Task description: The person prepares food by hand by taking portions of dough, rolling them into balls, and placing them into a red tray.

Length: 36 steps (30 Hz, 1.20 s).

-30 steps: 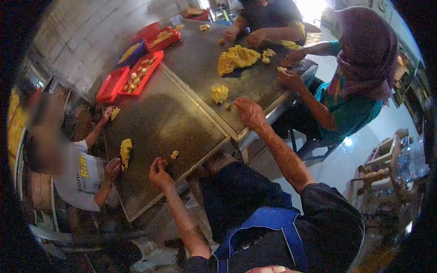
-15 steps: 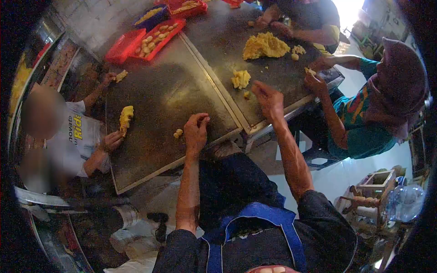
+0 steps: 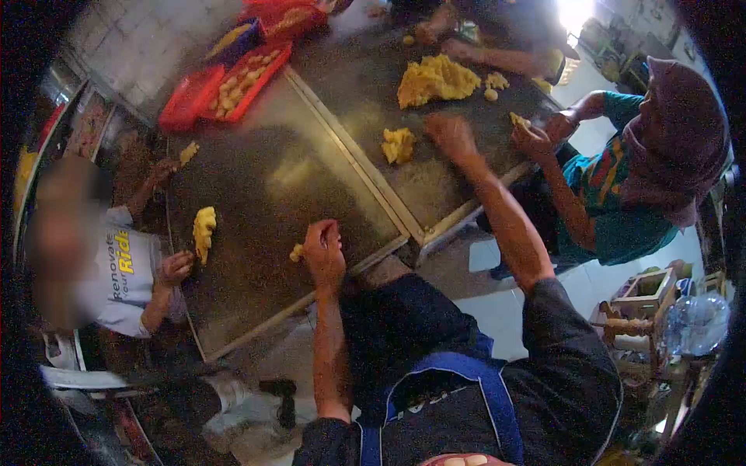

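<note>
- Black-sleeved, the right hand (image 3: 451,140), blurred over the bench (image 3: 350,93), grip impossible to tell, yellow dough lump (image 3: 398,146) just beside it
- And the left hand (image 3: 324,247), fingers curled in, any hold hidden, small dough pieces (image 3: 296,252) right at its side
- Beyond them, a big dough mound (image 3: 439,81)
- Farther out, a teal-shirted co-worker (image 3: 602,194) holding a dough piece (image 3: 519,120), and a red tray (image 3: 260,87) of pale dough balls (image 3: 231,93)

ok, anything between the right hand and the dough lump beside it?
Nothing visible: only bare tabletop shows between the right hand and the dough lump. The bigger dough mass lies farther across the table, off that line.
</note>
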{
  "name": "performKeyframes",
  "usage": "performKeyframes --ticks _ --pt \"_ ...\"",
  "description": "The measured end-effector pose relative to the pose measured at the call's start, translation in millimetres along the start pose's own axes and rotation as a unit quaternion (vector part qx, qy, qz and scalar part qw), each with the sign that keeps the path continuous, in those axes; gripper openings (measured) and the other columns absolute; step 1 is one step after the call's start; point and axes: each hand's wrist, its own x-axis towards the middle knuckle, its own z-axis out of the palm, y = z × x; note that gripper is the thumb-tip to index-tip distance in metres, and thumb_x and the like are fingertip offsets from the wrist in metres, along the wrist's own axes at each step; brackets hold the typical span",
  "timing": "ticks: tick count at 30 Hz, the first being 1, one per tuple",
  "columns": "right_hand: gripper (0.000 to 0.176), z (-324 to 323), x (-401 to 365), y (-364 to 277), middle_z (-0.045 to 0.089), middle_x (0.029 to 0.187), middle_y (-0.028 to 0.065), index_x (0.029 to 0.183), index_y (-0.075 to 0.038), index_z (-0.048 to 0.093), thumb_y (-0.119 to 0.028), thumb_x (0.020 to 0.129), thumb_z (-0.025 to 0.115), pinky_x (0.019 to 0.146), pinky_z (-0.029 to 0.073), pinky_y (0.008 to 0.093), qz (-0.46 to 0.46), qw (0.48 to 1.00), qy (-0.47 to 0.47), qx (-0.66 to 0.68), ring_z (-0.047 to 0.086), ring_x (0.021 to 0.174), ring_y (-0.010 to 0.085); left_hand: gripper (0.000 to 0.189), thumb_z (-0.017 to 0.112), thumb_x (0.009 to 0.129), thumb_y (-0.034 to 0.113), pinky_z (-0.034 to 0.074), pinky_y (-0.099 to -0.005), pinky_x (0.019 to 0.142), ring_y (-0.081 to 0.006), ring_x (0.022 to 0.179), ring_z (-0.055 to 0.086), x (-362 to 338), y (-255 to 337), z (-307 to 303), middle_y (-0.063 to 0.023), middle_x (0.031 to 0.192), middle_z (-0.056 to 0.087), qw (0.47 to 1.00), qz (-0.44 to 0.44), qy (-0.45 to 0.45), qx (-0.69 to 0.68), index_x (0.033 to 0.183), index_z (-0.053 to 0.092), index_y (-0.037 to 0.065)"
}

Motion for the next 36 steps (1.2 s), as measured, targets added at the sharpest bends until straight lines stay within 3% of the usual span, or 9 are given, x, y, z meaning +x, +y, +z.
performKeyframes --ticks 8,10,16,18,22,26,28,30,36 --pt "0.029 -19.1 -103.3 -36.7 0.065 0.122 0.0131 0.119 -0.009 0.065 -0.017 0.091 0.062 0.085 0.054 0.0436 -0.049 0.994 -0.015 -0.094 0.065 0.105 0.0318 0.013 0.059 0.095 0.009 0.053 -0.0285 0.067 -0.0152 0.079 0.063 1.2 48.8 -4.6 -0.0081 0.089 0.063 0.991 0.083 -0.010 0.107 0.101 0.064 -0.001" --pt "0.035 -5.0 -103.0 -25.8 0.062 0.127 0.0137 0.126 -0.008 0.059 -0.015 0.092 0.059 0.086 0.054 0.0440 -0.078 0.995 0.058 0.026 0.065 0.104 0.0332 0.015 0.065 0.090 0.009 0.054 -0.0328 0.070 -0.0213 0.080 0.065 9.7 63.4 -12.8 -0.0117 0.088 0.065 0.991 -0.051 -0.116 0.044 0.101 0.065 0.000" --pt "0.029 -25.2 -98.7 -57.9 0.067 0.106 0.0174 0.112 -0.006 0.065 -0.009 0.087 0.051 0.081 0.056 0.0438 -0.064 0.992 0.073 -0.077 0.065 0.099 0.0330 0.028 0.074 0.079 0.011 0.051 -0.0423 0.076 -0.0342 0.082 0.065 35.1 67.4 -20.7 -0.0177 0.088 0.066 0.894 0.108 -0.276 0.337 0.104 0.066 0.004" --pt "0.028 -38.0 -94.4 -58.6 0.067 0.111 0.0163 0.113 -0.006 0.065 -0.013 0.088 0.056 0.087 0.052 0.0457 -0.014 0.998 0.011 -0.057 0.063 0.102 0.0357 0.027 0.071 0.083 0.016 0.049 -0.0458 0.080 -0.0340 0.094 0.063 53.2 49.3 -7.2 -0.0177 0.101 0.064 0.913 0.096 -0.245 0.311 0.107 0.064 0.005" --pt "0.020 -58.0 -91.8 -80.7 0.067 0.099 0.0158 0.101 -0.006 0.067 -0.018 0.086 0.060 0.089 0.049 0.0471 -0.020 0.996 -0.052 -0.066 0.062 0.098 0.0374 0.027 0.056 0.091 0.025 0.037 -0.0583 0.096 -0.0403 0.118 0.046 96.2 -46.6 53.0 -0.0180 0.119 0.053 0.736 0.524 0.142 0.403 0.105 0.058 0.002" --pt "0.029 -72.9 -89.5 -78.2 0.065 0.118 0.0168 0.116 -0.008 0.067 -0.011 0.089 0.059 0.093 0.045 0.0470 0.042 0.996 -0.051 0.060 0.058 0.106 0.0369 0.027 0.056 0.087 0.021 0.032 -0.0609 0.099 -0.0413 0.122 0.041 73.8 26.0 30.0 -0.0206 0.118 0.052 0.794 0.350 0.108 0.485 0.105 0.059 0.002" --pt "0.031 -80.4 -73.5 -85.6 0.063 0.122 0.0177 0.119 -0.008 0.065 -0.010 0.089 0.059 0.095 0.045 0.0467 0.015 0.990 -0.141 -0.020 0.056 0.110 0.0370 0.026 0.056 0.084 0.019 0.029 -0.0611 0.102 -0.0414 0.129 0.035 67.4 67.2 26.9 -0.0214 0.121 0.048 0.776 0.280 -0.216 0.522 0.105 0.059 0.003" --pt "0.033 -68.9 -75.5 -74.3 0.061 0.125 0.0186 0.122 -0.008 0.064 -0.009 0.090 0.059 0.097 0.044 0.0463 -0.002 0.966 -0.237 -0.102 0.054 0.114 0.0371 0.025 0.056 0.084 0.019 0.029 -0.0608 0.103 -0.0404 0.130 0.034 76.4 18.4 40.1 -0.0203 0.123 0.048 0.756 0.362 -0.110 0.533 0.104 0.059 0.004" --pt "0.036 -42.9 -99.9 -58.0 0.061 0.126 0.0196 0.128 -0.008 0.059 -0.013 0.092 0.062 0.099 0.045 0.0452 -0.020 0.999 0.042 -0.011 0.054 0.120 0.0354 0.024 0.055 0.087 0.018 0.026 -0.0607 0.104 -0.0398 0.130 0.034 71.9 15.7 32.9 -0.0204 0.124 0.047 0.727 0.525 -0.005 0.443 0.105 0.058 0.002"
